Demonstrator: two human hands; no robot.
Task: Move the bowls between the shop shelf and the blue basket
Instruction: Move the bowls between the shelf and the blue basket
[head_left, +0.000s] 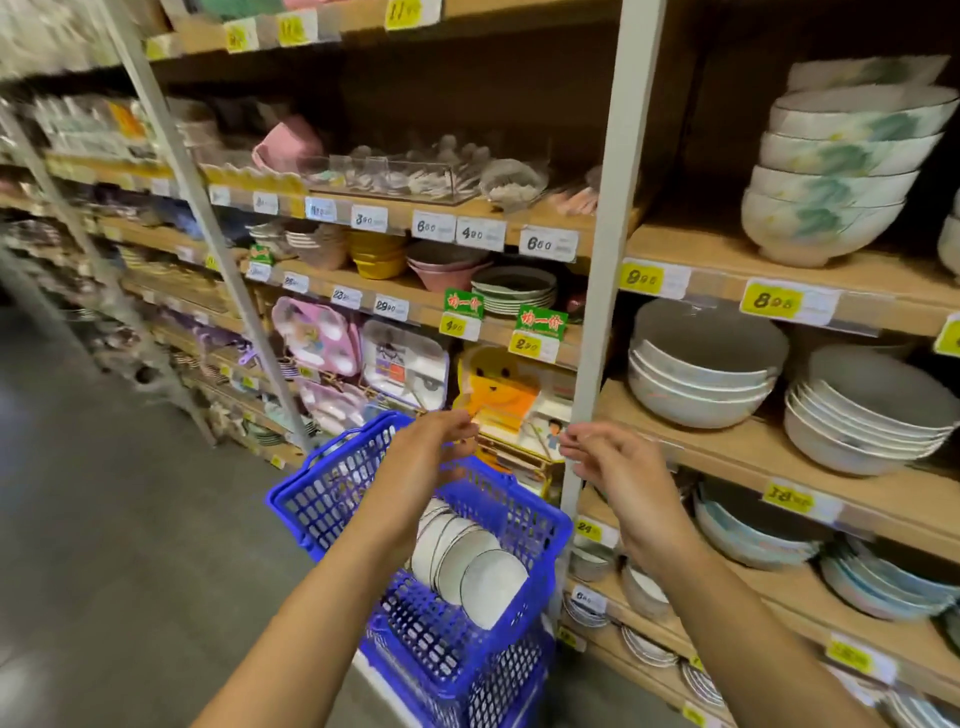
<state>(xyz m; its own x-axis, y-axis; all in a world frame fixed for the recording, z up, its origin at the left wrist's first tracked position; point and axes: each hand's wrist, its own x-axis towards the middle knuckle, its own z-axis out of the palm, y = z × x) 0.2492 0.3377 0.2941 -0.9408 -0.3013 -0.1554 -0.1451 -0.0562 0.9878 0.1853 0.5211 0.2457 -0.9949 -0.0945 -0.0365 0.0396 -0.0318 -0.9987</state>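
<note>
A blue basket (332, 499) stands on the floor by the shelving, with a row of several white bowls (467, 561) leaning inside it. My left hand (434, 441) hovers above the basket's far rim, fingers loosely curled, holding nothing. To its right, my right hand (608, 457) hangs in front of the white shelf post, also empty with relaxed fingers. On the wooden shelf (737, 441) to the right sit two stacks of plain white bowls (696, 384), the second stack (872, 431) leaning.
A white upright post (608, 260) divides the shelving. Green-patterned bowls (831, 197) are stacked on the shelf above, pale blue bowls (758, 530) on the one below. Children's trays, coloured bowls and price tags fill the left bay. Grey floor (104, 519) stretches left.
</note>
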